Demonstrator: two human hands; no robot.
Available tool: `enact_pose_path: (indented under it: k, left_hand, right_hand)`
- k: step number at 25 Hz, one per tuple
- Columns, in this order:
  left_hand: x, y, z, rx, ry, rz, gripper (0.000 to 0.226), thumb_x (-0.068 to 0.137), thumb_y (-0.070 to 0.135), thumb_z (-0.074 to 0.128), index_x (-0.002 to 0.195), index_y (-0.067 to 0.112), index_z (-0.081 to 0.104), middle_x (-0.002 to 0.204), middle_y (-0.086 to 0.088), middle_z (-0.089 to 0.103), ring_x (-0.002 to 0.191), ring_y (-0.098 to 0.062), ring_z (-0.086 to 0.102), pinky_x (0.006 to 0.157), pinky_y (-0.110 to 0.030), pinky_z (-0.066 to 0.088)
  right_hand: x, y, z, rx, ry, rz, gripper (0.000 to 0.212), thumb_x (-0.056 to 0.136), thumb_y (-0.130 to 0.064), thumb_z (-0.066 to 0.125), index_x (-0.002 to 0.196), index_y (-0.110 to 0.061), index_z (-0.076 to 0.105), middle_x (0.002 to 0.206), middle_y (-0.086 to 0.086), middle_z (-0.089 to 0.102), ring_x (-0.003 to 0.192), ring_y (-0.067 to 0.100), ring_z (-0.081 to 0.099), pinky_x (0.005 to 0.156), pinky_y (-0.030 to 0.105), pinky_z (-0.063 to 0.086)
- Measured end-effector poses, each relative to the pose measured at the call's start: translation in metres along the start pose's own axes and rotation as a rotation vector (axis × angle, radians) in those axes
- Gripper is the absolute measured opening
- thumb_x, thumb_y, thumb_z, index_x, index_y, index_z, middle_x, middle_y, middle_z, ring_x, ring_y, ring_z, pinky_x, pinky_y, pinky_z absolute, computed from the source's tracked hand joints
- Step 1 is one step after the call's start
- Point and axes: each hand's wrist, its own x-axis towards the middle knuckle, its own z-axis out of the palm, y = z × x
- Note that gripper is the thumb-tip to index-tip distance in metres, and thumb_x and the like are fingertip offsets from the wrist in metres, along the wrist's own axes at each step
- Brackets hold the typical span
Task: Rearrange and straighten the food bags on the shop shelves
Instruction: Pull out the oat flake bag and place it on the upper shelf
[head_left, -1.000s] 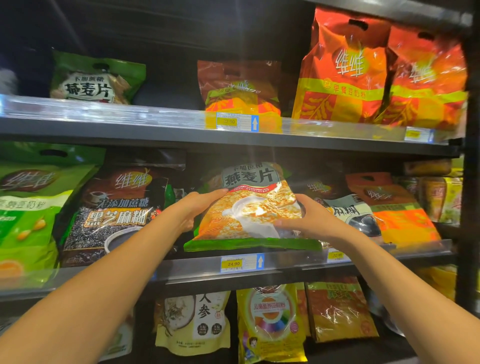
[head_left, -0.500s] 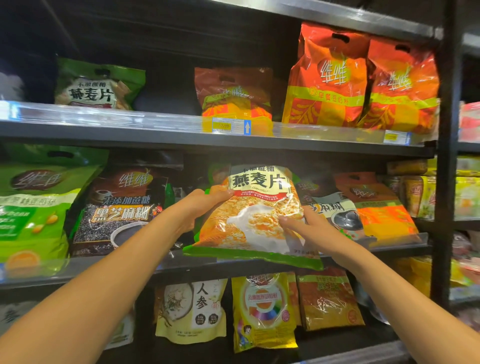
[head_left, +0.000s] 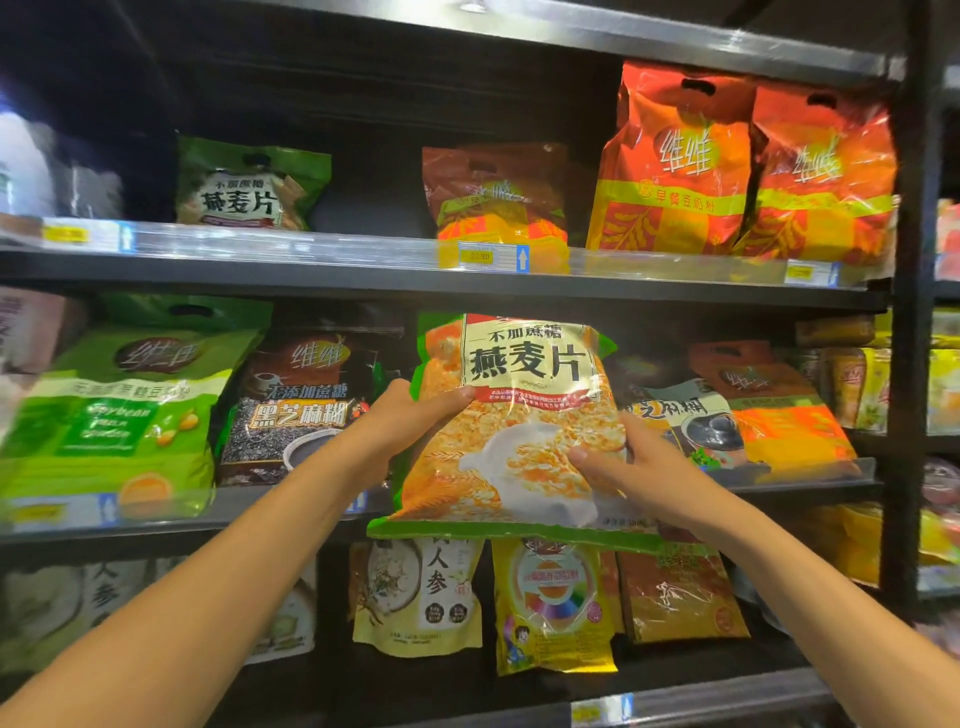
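Both hands hold a large oatmeal bag (head_left: 519, 415), orange with green edges, in front of the middle shelf (head_left: 291, 512). My left hand (head_left: 410, 415) grips its left edge, thumb across the front. My right hand (head_left: 631, 467) grips its right side lower down. The bag is upright and tilted a little, and its bottom seam hangs out past and below the shelf's front rail. A second oatmeal bag (head_left: 249, 189) of the same kind stands on the upper shelf (head_left: 311, 254) at the left.
On the middle shelf stand a green soy bag (head_left: 119, 415), a black sesame bag (head_left: 306, 405) and, to the right, orange bags (head_left: 779, 415). Tall orange bags (head_left: 675, 166) fill the upper right. Several pouches stand on the lower shelf. A black upright post (head_left: 914, 312) bounds the right side.
The oatmeal bag has come up and out toward me from lying back on the middle shelf, now more upright. Both hands moved with it, keeping their grip.
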Motion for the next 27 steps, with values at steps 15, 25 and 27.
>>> enact_pose_path:
  k: [15,25,27]
  left_hand:
    - [-0.076,-0.028,-0.138,-0.121,0.099,0.073,0.041,0.084,0.049,0.078,0.111,0.026,0.058,0.097,0.002,0.079,0.077,-0.013,0.078,0.064,-0.031,0.060]
    - [-0.118,-0.040,-0.255,-0.118,0.077,0.133,0.087,0.065,0.065,0.086,0.132,0.026,0.047,0.120,0.001,0.073,0.097,-0.017,0.077,0.080,-0.037,0.064]
    - [-0.125,-0.034,-0.278,-0.068,0.076,0.154,0.091,0.055,0.071,0.087,0.127,0.030,0.049,0.121,0.004,0.072,0.105,-0.016,0.073,0.094,-0.044,0.059]
  right_hand:
    - [-0.012,-0.127,0.089,0.071,-0.056,-0.118,0.043,0.088,-0.041,0.076,0.125,-0.044,0.053,0.110,-0.032,0.070,0.101,-0.010,0.068,0.080,0.012,0.053]
    - [-0.029,-0.223,0.171,0.111,-0.026,-0.125,0.058,0.085,-0.038,0.077,0.134,-0.046,0.047,0.121,-0.027,0.069,0.109,-0.004,0.068,0.081,0.017,0.058]
    - [-0.026,-0.239,0.180,0.117,-0.028,-0.139,0.062,0.088,-0.032,0.077,0.140,-0.042,0.044,0.119,-0.028,0.069,0.108,-0.001,0.070,0.082,0.019,0.059]
